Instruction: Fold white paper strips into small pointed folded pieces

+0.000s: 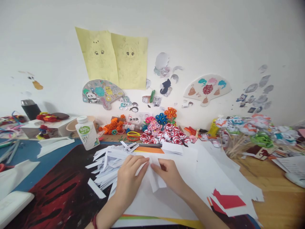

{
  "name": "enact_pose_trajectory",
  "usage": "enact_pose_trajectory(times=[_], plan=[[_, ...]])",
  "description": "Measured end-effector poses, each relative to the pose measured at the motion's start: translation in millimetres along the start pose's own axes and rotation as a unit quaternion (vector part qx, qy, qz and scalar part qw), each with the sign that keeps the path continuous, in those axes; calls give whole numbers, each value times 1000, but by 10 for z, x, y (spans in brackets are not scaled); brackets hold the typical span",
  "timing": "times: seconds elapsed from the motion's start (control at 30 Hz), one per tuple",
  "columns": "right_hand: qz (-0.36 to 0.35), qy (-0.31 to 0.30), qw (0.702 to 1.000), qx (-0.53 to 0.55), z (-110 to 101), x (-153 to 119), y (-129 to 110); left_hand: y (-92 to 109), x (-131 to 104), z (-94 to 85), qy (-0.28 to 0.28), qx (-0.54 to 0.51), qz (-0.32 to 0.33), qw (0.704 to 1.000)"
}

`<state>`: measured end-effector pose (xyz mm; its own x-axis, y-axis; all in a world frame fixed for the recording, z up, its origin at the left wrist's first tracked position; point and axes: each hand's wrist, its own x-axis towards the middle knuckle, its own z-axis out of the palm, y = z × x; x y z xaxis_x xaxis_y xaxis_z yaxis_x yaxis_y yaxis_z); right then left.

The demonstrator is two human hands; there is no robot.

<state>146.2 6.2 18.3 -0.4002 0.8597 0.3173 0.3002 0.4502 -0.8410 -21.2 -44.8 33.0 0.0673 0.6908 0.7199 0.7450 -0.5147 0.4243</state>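
Observation:
A creased piece of white paper (153, 179) is pinched at its upper end between my two hands, just above larger white sheets (176, 205). My left hand (132, 173) is closed on its left side, thumb and forefinger meeting at the fold. From the right, my right hand (170, 175) grips the same paper between thumb and fingers. Just left of my left hand lies a heap of folded white paper strips (108, 163). Behind my hands rests a small stack of white paper (172, 148).
A white glue bottle (87, 133) stands behind the strips. Along the wall sit red-and-white paper flowers (172, 134) and bright flower bunches (161, 119). More paper flowers on sticks (252, 128) fill the right back. Red paper scraps (228, 201) lie front right, a white case (15, 206) front left.

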Motion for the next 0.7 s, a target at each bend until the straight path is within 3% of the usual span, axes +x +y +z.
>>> enact_pose_trajectory(times=[0.1, 0.27, 0.47, 0.7], plan=[[-3, -8, 1000, -3, -48, 0, -26, -30, 54, -21, -22, -128, -108, 986], [-13, -22, 1000, 5, -108, -11, -103, -62, 102, -12, -57, -300, -264, 915], [-35, -8, 999, 13, -120, -14, -164, -32, 108, 0, -88, -356, -317, 875], [-50, 2, 999, -21, -120, -11, -152, -52, 70, 25, -97, -340, -338, 872]])
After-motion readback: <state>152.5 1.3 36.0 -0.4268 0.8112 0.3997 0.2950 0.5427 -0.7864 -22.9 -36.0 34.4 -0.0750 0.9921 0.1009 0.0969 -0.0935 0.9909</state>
